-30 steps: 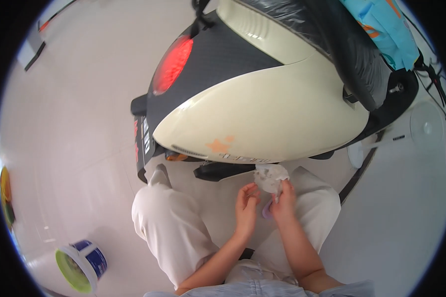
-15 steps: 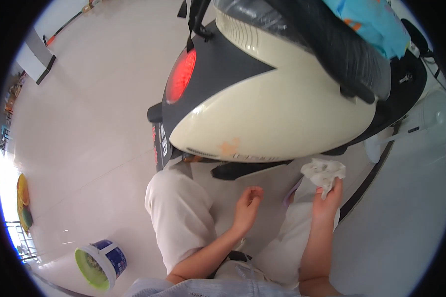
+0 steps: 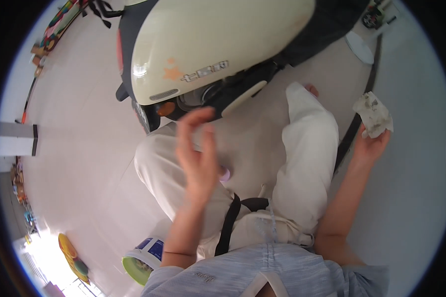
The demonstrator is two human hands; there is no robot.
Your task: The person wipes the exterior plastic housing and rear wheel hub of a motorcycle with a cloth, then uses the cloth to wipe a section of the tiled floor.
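Observation:
My right hand (image 3: 373, 144) is closed on the lower edge of a crumpled white wipe (image 3: 374, 115) with dark dirt smudges, held up at the right beside the pale wall. My left hand (image 3: 198, 156) is raised above my left knee, slightly blurred, thumb and fingers apart with nothing in them. Beyond its fingertips is the lower rear of a cream and black scooter (image 3: 223, 37), with an orange side reflector (image 3: 167, 109) and an orange star mark on its glossy panel. The scooter's front end lies outside the picture.
A white and blue bucket (image 3: 152, 251) with a lime-green rim and bits of rubbish inside lies by my left elbow. A grey pillar (image 3: 16, 138) stands at the far left. Dark skirting (image 3: 370, 76) runs along the wall at right. A yellow-green object (image 3: 73, 258) sits near the bright doorway.
My view has tilted and turned, so the scooter sits higher and further left. My right hand has carried the wipe up and right. My left hand has risen leftward, its fingers spreading from a loose curl.

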